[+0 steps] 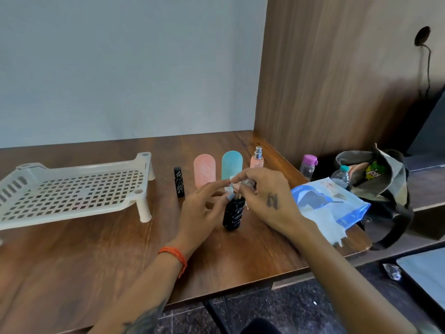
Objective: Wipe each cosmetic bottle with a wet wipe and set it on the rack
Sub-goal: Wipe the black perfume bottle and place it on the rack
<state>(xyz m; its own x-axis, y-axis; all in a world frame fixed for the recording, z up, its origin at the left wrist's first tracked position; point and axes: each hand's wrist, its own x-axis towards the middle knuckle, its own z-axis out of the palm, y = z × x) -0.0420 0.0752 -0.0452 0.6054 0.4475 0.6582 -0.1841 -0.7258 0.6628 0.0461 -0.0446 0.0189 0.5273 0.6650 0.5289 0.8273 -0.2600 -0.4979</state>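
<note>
A black patterned bottle (233, 214) is seen standing upright near the front middle of the wooden table (72, 266), its top hidden between both hands. The left hand (204, 208), with an orange band (174, 257) at its wrist, is held just left of the bottle, its fingers extended toward the top where a small piece of white wet wipe (232, 180) is met. The right hand (265, 196) is curled over the bottle's top, and the wipe is pinched at its fingertips; the cap itself cannot be made out. To the right, a blue wipe packet (337, 208) is laid at the table's edge, with a dark bag (380, 189) and two small water bottles beyond it. Behind the hands, a slim black tube (179, 182), a pink bottle (204, 171), a teal bottle (232, 165) and a pink spray bottle (257, 159) are lined up. Well to the left, the white perforated rack (72, 191) is set on its legs, nothing being carried on it.
</note>
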